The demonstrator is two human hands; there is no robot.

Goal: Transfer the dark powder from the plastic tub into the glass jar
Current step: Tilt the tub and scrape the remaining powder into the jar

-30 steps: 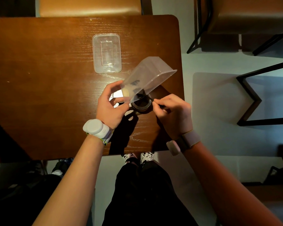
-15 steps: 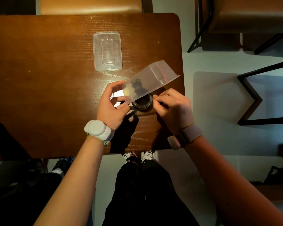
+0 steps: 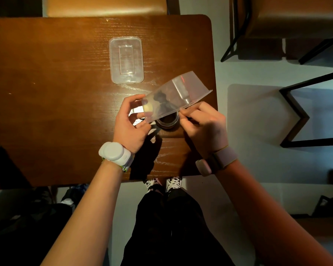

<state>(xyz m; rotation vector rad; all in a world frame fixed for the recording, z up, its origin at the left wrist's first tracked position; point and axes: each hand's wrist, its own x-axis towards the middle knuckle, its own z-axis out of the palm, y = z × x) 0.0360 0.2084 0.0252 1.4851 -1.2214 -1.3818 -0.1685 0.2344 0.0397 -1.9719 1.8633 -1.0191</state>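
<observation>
Wood table (image 3: 56, 112) fills the left of the view, and a clear lid (image 3: 126, 60) lies flat on it toward the far side, well apart from the hands. Nearer, the left hand (image 3: 129, 121), with a white band (image 3: 114, 153) on its wrist, holds the tub (image 3: 178, 95) by its lower corner: the fingers curl over the wall and the thumb presses from inside, showing pale through the plastic. The tub is tipped steeply, its low corner down over the jar (image 3: 167, 120) and its other end raised toward the far right. Clumps of dark powder (image 3: 161, 102) cling to the inside of the tub near that low corner, just above the jar's mouth. The jar stands upright on the table between the two hands, partly covered by the tub's rim, and its inside looks dark; how full it is I cannot tell. To the right, the right hand (image 3: 204, 125), a watch (image 3: 213, 162) at its wrist, has its fingertips pressed together at the tub's rim beside the jar, pinching something thin and dark that I cannot make out. Past the table edge is pale floor (image 3: 258, 169) with dark metal chair legs (image 3: 296, 112).
</observation>
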